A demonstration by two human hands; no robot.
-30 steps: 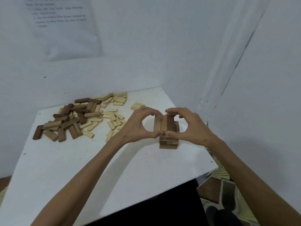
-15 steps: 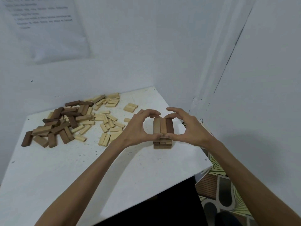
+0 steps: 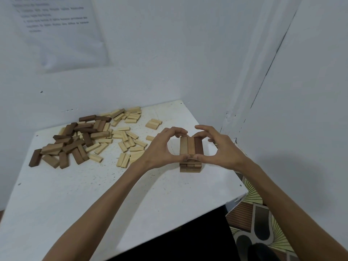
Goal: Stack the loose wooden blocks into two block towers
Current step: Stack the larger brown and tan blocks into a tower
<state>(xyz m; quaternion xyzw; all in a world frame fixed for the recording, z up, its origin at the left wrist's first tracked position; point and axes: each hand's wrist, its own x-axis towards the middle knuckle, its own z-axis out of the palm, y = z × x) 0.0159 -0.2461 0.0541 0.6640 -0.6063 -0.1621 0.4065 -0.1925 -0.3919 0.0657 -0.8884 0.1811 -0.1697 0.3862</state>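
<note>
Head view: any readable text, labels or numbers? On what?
Printed lines on the white paper sheet on the wall: all too blurred to read.
No markings visible on the loose brown and pale wooden blocks, the short wooden block tower or the white table.

Both forearms are showing bare right down to the lower edge of view, slim and long. The left hand [image 3: 159, 150] and right hand [image 3: 225, 151] are likewise showing bare, with slender fingers [image 3: 206, 129].
</note>
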